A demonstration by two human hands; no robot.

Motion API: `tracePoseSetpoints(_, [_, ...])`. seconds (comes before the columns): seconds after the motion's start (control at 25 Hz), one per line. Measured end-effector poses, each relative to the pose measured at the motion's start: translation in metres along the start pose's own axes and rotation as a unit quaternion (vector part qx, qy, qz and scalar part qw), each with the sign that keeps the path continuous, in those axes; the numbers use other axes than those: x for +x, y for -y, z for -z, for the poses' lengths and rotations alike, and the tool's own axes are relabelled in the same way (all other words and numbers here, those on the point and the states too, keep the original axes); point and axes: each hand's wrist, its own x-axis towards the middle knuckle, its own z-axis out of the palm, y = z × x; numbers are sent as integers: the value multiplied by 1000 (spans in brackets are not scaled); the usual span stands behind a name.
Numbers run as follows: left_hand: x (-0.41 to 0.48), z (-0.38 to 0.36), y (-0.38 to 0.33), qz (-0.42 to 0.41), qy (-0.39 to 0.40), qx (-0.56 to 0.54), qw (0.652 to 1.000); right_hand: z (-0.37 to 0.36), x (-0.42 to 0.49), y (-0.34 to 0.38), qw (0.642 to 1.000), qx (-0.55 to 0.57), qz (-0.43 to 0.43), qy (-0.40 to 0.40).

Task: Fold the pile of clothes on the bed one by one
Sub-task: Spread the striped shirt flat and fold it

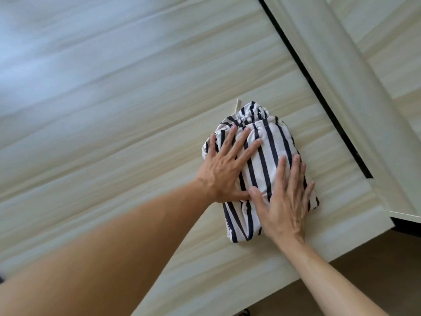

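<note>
A white garment with dark navy stripes (266, 147) lies folded into a compact bundle on the cream bed (114, 133), near the bed's right corner. Its gathered elastic waistband shows at the far end. My left hand (227, 169) lies flat on the bundle's left side with fingers spread and straight. My right hand (284, 201) presses flat on the bundle's near right part, fingers straight. The two thumbs nearly meet at the bundle's middle. No other clothes are in view.
A cream headboard or bed frame panel (341, 76) runs diagonally along the right, with a dark gap (319, 94) between it and the mattress. Brown floor (364, 258) shows past the bed's near right edge. A small pale tag sticks out beside the waistband.
</note>
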Motion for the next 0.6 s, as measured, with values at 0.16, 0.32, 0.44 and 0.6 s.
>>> tracePoseSetpoints(0.16, [0,-9,3,0,-8,-7,1000,-14,8,-10,999,-30,15,-21])
tracePoseSetpoints(0.32, [-12,-8,1,13,-13,-1,1000,-7,10,-9,998,-53,23,2])
tracePoseSetpoints(0.44, [-53,-13,-11,65,5,-47,997,4,10,-1,996,-82,10,30])
tracePoseSetpoints(0.6, [-141,-5,-14,136,-19,-141,980,20,-2,54,997,-59,50,19])
